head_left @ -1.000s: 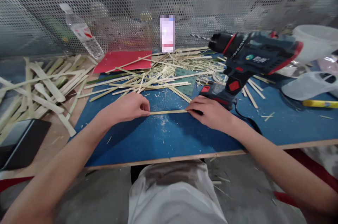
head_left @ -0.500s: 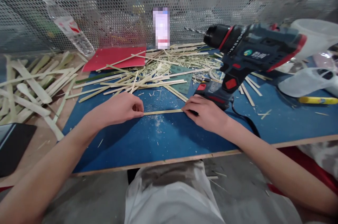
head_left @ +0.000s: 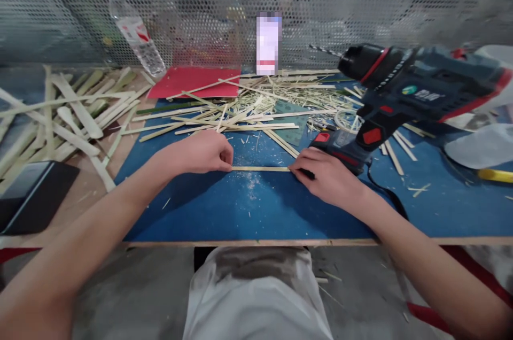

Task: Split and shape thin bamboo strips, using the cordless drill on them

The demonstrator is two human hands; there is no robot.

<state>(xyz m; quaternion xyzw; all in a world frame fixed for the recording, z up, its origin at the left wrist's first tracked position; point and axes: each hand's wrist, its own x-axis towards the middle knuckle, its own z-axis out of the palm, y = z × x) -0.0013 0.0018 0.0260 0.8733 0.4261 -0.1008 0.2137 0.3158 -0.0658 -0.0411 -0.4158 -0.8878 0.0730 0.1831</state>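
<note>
A thin, pale bamboo strip (head_left: 260, 169) runs level between my two hands, low over the blue mat (head_left: 240, 217). My left hand (head_left: 206, 152) pinches its left end between thumb and fingers. At the other end, my right hand (head_left: 326, 173) is closed on the strip with the fingertips. Whether the strip touches the mat I cannot tell. Pale dust and small splinters lie under and around it. Just beyond my right hand stands a cordless drill (head_left: 385, 99) with a bit in its chuck, pointing left.
Loose bamboo strips (head_left: 240, 123) and fine shavings cover the mat's back, beside a red sheet (head_left: 200, 82). Wider bamboo pieces (head_left: 76, 110) pile up at left, near a dark box-like object (head_left: 40, 195). A water bottle (head_left: 136, 32) and lit phone (head_left: 267, 43) lean against perforated metal (head_left: 200, 3).
The view has turned, so the bench items appear shifted right. Both hands still hold the strip, which now lies more level in the picture.
</note>
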